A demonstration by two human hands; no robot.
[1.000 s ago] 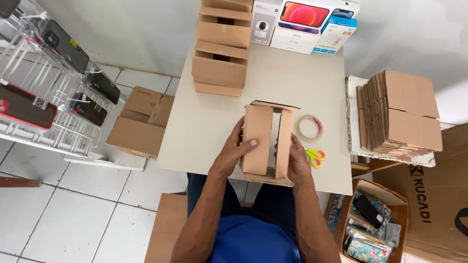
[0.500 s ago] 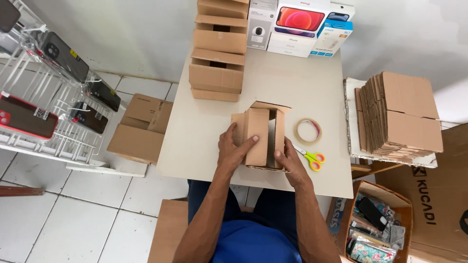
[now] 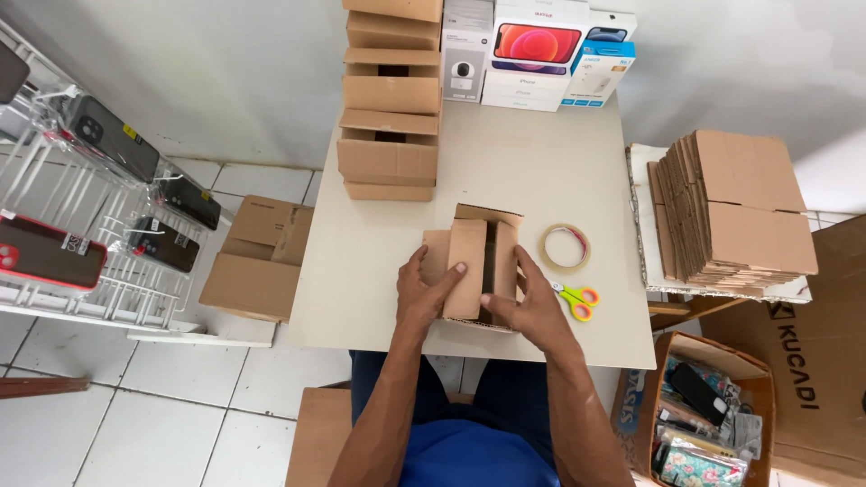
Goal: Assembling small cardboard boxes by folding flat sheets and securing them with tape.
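Note:
A small brown cardboard box (image 3: 475, 261) stands on the beige table (image 3: 505, 171) near its front edge, its top flaps partly folded in. My left hand (image 3: 426, 296) presses on the left flap, fingers spread over it. My right hand (image 3: 530, 308) grips the box's right side with the thumb on the front flap. A roll of clear tape (image 3: 565, 247) lies just right of the box. Yellow-and-orange scissors (image 3: 577, 298) lie beside my right hand.
Assembled cardboard boxes (image 3: 390, 99) are stacked at the table's back left, boxed phones and gadgets (image 3: 539, 52) at the back. Flat cartons (image 3: 732, 213) pile up on a stand to the right. A wire rack of phone cases (image 3: 90, 207) stands left; boxes (image 3: 257, 257) sit on the floor.
The left and right flaps have been folded inward over the box's opening, and both hands have shifted slightly up onto the flaps. The view has tilted a little.

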